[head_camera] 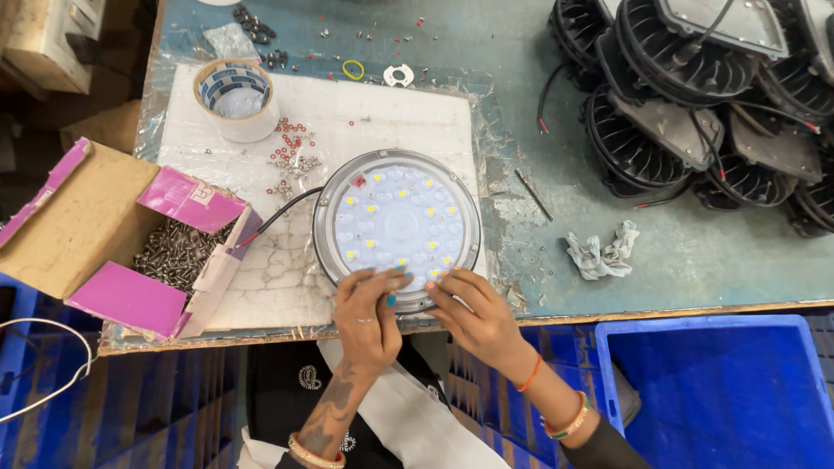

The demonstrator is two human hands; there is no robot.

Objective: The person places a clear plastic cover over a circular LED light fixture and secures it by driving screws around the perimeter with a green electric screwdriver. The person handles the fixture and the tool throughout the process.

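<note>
A round lamp (397, 221) with a white lens plate and several yellow diodes lies face up on a white pad (365, 113), a black and red cable leading off its left side. My left hand (369, 308) rests on the lamp's near edge, fingertips pressing on the lens plate. Beside it, my right hand (473, 313) touches the same near rim, its fingers bent over the edge. Neither hand holds a separate tool that I can see.
An open pink cardboard box of screws (178, 252) sits left of the lamp. A tape roll (236, 100) and small red-washered screws (291, 156) lie behind it. Black finned lamp housings (695, 104) pile at the right; a crumpled rag (604, 252), blue crates (721, 391) below.
</note>
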